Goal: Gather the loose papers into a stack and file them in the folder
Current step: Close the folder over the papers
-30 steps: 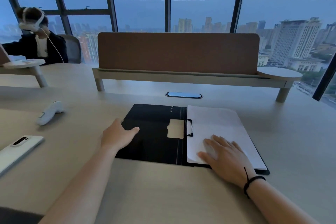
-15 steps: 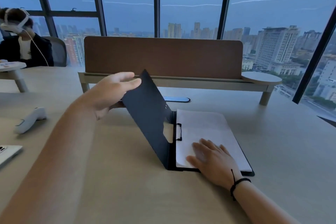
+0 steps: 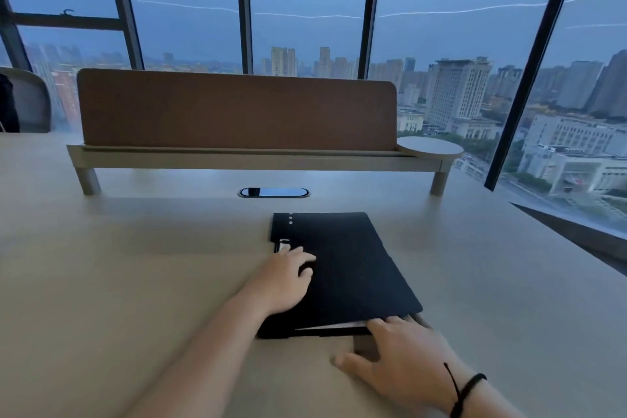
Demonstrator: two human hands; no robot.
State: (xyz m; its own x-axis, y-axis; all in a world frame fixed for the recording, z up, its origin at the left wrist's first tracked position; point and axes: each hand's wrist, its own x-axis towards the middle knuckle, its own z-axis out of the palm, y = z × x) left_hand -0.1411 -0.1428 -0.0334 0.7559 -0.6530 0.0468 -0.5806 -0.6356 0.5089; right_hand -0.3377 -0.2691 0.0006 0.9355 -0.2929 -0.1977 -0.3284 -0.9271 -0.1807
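The folder (image 3: 349, 268) lies closed on the pale desk (image 3: 135, 282), just below the centre of the frame, its black cover matte and plain, with two small pale rivets near its upper left corner and a little notch on the left edge where something light shows through. Along the near edge the cover sits slightly raised, and a thin white line of papers (image 3: 334, 326) peeks out from under it. No brand, label or writing can be read anywhere on it. The left hand (image 3: 283, 282) rests palm down on the folder's left side, fingers loosely together and curled onto the cover. The right hand (image 3: 403, 360), a dark band (image 3: 466, 390) around its wrist, lies at the folder's lower right corner, fingers spread, the fingertips tucked under the cover's edge and the thumb stretched flat on the desk. Beyond, in the middle of the frame, a brown divider panel (image 3: 237, 108) stands on a raised shelf (image 3: 254, 159), with an oval cable port (image 3: 273, 192) in front.
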